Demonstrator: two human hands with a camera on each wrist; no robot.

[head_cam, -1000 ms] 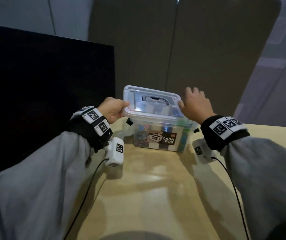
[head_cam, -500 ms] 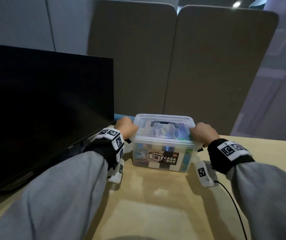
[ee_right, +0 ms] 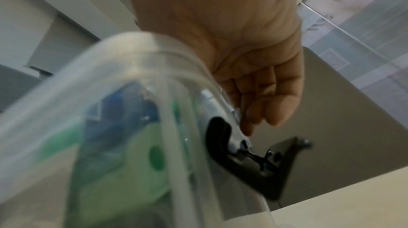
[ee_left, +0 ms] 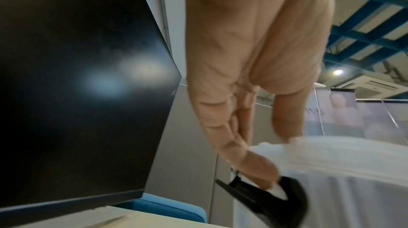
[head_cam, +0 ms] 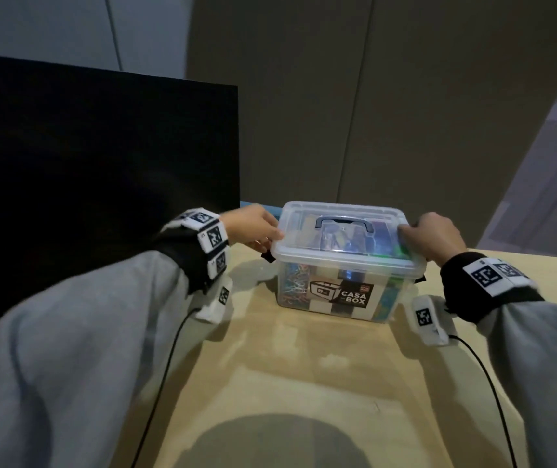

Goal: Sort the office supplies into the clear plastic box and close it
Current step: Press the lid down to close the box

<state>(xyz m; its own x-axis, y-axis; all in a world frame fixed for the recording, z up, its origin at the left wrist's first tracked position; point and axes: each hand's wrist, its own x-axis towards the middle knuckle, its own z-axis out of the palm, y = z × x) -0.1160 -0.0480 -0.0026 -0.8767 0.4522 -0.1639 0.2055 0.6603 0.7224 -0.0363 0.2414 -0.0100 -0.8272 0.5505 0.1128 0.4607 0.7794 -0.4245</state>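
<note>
Left hand fingers curled under the lid rim of the clear plastic box, thumb on top, just above the swung-out black latch. Right hand fingers pressed together, bent over the opposite rim above its own undone black clip. Box between both hands, long axis left to right, equally near each, lid seated, colourful supplies inside, on the pale wooden desk.

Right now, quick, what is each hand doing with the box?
Left hand: fingers curled on the left edge of the clear plastic box, by its black latch.
Right hand: fingers curled over the lid's right edge.
</note>
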